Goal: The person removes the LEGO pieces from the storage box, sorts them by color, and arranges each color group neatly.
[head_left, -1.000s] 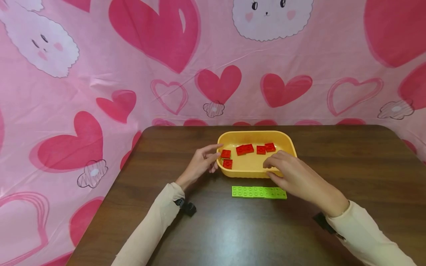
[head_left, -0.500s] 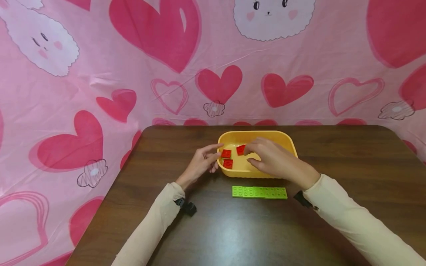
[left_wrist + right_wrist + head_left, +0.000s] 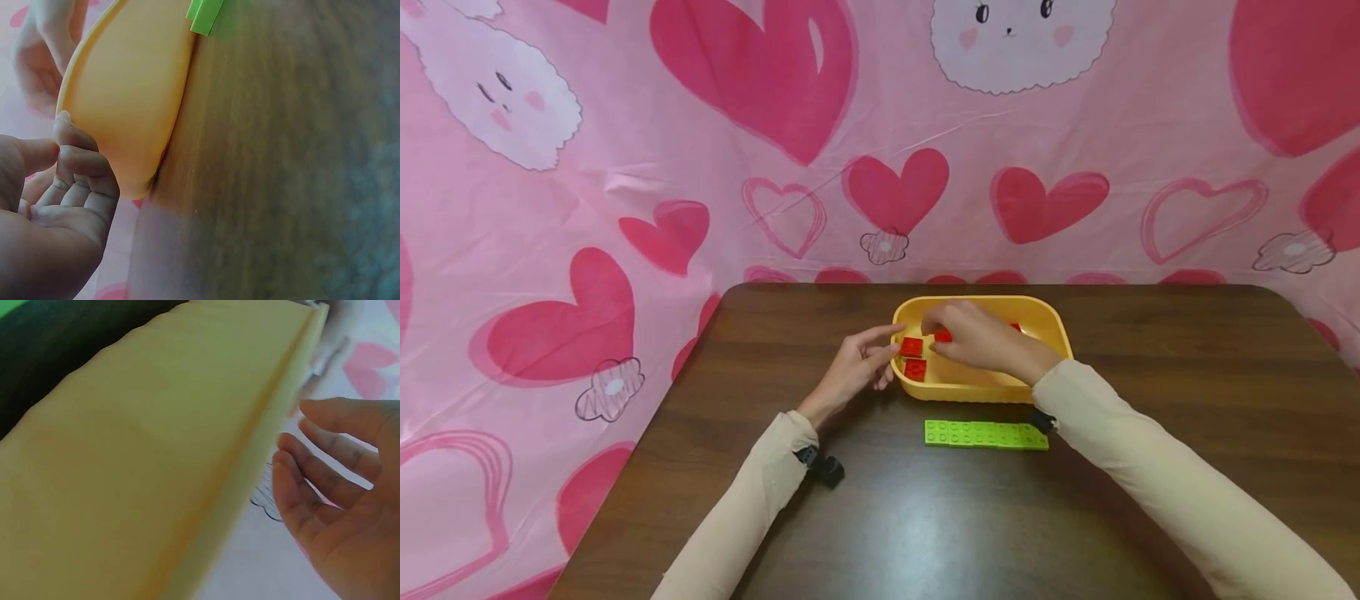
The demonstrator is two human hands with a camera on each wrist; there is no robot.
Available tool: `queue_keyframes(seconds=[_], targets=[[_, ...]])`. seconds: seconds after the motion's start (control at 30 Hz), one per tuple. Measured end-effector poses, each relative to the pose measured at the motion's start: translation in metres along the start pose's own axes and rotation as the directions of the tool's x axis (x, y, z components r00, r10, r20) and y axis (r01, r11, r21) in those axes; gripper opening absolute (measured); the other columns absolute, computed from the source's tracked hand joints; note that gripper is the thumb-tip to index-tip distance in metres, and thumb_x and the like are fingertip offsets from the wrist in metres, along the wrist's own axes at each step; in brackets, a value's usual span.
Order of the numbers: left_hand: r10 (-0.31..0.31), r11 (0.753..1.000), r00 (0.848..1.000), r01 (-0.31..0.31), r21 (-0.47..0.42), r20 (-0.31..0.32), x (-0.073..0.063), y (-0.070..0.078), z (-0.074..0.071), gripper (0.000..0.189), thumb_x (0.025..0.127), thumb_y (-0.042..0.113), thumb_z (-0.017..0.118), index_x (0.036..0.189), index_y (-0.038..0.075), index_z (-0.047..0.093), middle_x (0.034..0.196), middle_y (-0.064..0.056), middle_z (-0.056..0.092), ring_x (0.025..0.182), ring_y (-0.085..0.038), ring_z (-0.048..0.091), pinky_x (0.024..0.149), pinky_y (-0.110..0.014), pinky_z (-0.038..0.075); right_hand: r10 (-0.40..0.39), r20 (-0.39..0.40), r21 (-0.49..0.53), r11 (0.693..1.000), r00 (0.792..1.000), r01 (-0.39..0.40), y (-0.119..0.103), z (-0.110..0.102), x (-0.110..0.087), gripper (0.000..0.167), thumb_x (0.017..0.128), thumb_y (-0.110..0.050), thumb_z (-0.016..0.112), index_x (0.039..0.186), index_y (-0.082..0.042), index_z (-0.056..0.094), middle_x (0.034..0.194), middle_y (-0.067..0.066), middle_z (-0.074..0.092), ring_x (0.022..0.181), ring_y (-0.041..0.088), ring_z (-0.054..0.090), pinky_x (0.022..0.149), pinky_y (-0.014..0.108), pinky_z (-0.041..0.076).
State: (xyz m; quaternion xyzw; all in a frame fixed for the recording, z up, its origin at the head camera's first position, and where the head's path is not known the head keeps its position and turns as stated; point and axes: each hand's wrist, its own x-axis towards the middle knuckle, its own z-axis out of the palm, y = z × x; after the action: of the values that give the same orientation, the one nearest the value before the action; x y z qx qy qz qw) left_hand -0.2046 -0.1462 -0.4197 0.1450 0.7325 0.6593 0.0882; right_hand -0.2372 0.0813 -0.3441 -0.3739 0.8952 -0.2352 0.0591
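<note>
A yellow plastic tray point(image 3: 951, 392) lies on the table with several small red toy bricks in it. My left hand point(image 3: 856, 360) holds the tray's left end, thumb and fingers at the rim, as the left wrist view shows too. Over the tray's interior is my right hand point(image 3: 981, 335), thumb and fingers apart around a red brick point(image 3: 943, 336) on the left side. Two more red bricks point(image 3: 912, 347) sit by the left wall. Another red brick point(image 3: 1016, 327) peeks out behind the right hand, which hides the rest. In the right wrist view, the right hand's fingers point(image 3: 294, 494) are loosely curved.
In front of the tray lies a long strip of bright green studded bricks point(image 3: 985, 434), its right end beneath the right wrist. Both wrists carry small black cameras point(image 3: 827, 472). Behind the dark wooden table point(image 3: 805, 333) hangs a pink cloth point(image 3: 970, 200) with hearts.
My right hand has moved left across the tray, from its front right part to the red brick on the left side. The left hand has stayed at the rim.
</note>
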Motion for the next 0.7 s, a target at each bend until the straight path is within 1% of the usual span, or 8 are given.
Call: queue_keyframes(seconds=[0.07, 0.13, 0.23, 0.27, 0.37, 0.5, 0.6, 0.7], targets=[[0.005, 1.000, 1.000, -0.005, -0.002, -0.001, 0.001, -0.001, 0.000, 0.039, 0.100, 0.014, 0.060, 0.139, 0.009, 0.057, 0.063, -0.007, 0.061, 0.049, -0.016, 0.052, 0.047, -0.024, 0.046, 0.004, 0.039, 0.005, 1.000, 0.999, -0.004, 0.002, 0.005, 0.009, 0.021, 0.086, -0.007, 0.075, 0.106, -0.002, 0.071, 0.101, 0.010, 0.071, 0.092, 0.028, 0.064, 0.087, 0.039, 0.056], [0.010, 1.000, 1.000, -0.010, -0.004, -0.002, 0.001, -0.001, 0.000, 0.038, 0.100, 0.013, 0.060, 0.138, 0.009, 0.058, 0.062, -0.007, 0.061, 0.049, -0.015, 0.052, 0.047, -0.024, 0.045, -0.004, 0.063, 0.008, 1.000, 0.998, 0.004, 0.005, 0.012, 0.016, 0.017, 0.085, -0.005, 0.075, 0.101, -0.002, 0.071, 0.095, 0.009, 0.070, 0.085, 0.025, 0.061, 0.080, 0.035, 0.055], [0.017, 1.000, 1.000, -0.017, -0.009, 0.000, 0.002, -0.002, 0.000, 0.038, 0.100, 0.012, 0.060, 0.138, 0.008, 0.058, 0.062, -0.007, 0.061, 0.048, -0.016, 0.052, 0.047, -0.024, 0.046, -0.021, 0.072, -0.004, 1.000, 0.997, 0.021, 0.008, 0.022, 0.024, 0.009, 0.084, -0.002, 0.073, 0.092, -0.002, 0.069, 0.083, 0.007, 0.064, 0.075, 0.022, 0.053, 0.068, 0.030, 0.050], [0.018, 1.000, 1.000, -0.018, -0.012, 0.002, 0.001, -0.002, 0.000, 0.038, 0.101, 0.012, 0.060, 0.138, 0.008, 0.058, 0.063, -0.007, 0.061, 0.048, -0.016, 0.052, 0.047, -0.023, 0.046, -0.019, 0.073, -0.006, 1.000, 0.997, 0.020, 0.008, 0.025, 0.025, 0.009, 0.084, -0.001, 0.073, 0.092, -0.003, 0.068, 0.082, 0.007, 0.064, 0.074, 0.021, 0.052, 0.068, 0.029, 0.049], [0.017, 1.000, 1.000, -0.017, -0.018, 0.007, 0.001, -0.002, 0.001, 0.038, 0.101, 0.013, 0.059, 0.138, 0.009, 0.058, 0.063, -0.008, 0.061, 0.049, -0.016, 0.052, 0.048, -0.023, 0.046, 0.011, 0.093, -0.003, 1.000, 0.996, -0.011, 0.010, 0.030, 0.029, 0.015, 0.084, -0.002, 0.073, 0.097, -0.004, 0.068, 0.084, 0.005, 0.063, 0.077, 0.021, 0.054, 0.072, 0.029, 0.051], [0.019, 1.000, 1.000, -0.019, -0.017, 0.009, 0.001, -0.001, 0.000, 0.038, 0.101, 0.013, 0.059, 0.138, 0.009, 0.058, 0.063, -0.008, 0.061, 0.049, -0.016, 0.052, 0.048, -0.024, 0.046, 0.051, 0.111, 0.003, 0.999, 0.992, -0.052, 0.011, 0.031, 0.029, 0.026, 0.084, -0.002, 0.073, 0.110, -0.005, 0.068, 0.095, 0.004, 0.066, 0.084, 0.021, 0.058, 0.083, 0.032, 0.055], [0.024, 1.000, 1.000, -0.023, -0.013, 0.009, 0.001, -0.001, 0.000, 0.038, 0.101, 0.013, 0.059, 0.139, 0.007, 0.057, 0.063, -0.008, 0.060, 0.049, -0.015, 0.052, 0.047, -0.024, 0.046, 0.067, 0.082, -0.019, 0.998, 0.994, -0.066, 0.013, 0.031, 0.030, 0.026, 0.085, -0.001, 0.072, 0.110, -0.004, 0.068, 0.098, 0.005, 0.068, 0.085, 0.021, 0.059, 0.085, 0.034, 0.056], [0.025, 1.000, 1.000, -0.025, -0.015, 0.007, 0.001, -0.002, -0.001, 0.039, 0.101, 0.011, 0.059, 0.139, 0.005, 0.056, 0.062, -0.007, 0.060, 0.049, -0.015, 0.052, 0.047, -0.023, 0.047, 0.076, 0.026, -0.084, 0.994, 0.997, -0.073, 0.015, 0.033, 0.030, 0.026, 0.085, -0.002, 0.072, 0.111, -0.003, 0.066, 0.096, 0.007, 0.067, 0.085, 0.023, 0.059, 0.085, 0.036, 0.056]])
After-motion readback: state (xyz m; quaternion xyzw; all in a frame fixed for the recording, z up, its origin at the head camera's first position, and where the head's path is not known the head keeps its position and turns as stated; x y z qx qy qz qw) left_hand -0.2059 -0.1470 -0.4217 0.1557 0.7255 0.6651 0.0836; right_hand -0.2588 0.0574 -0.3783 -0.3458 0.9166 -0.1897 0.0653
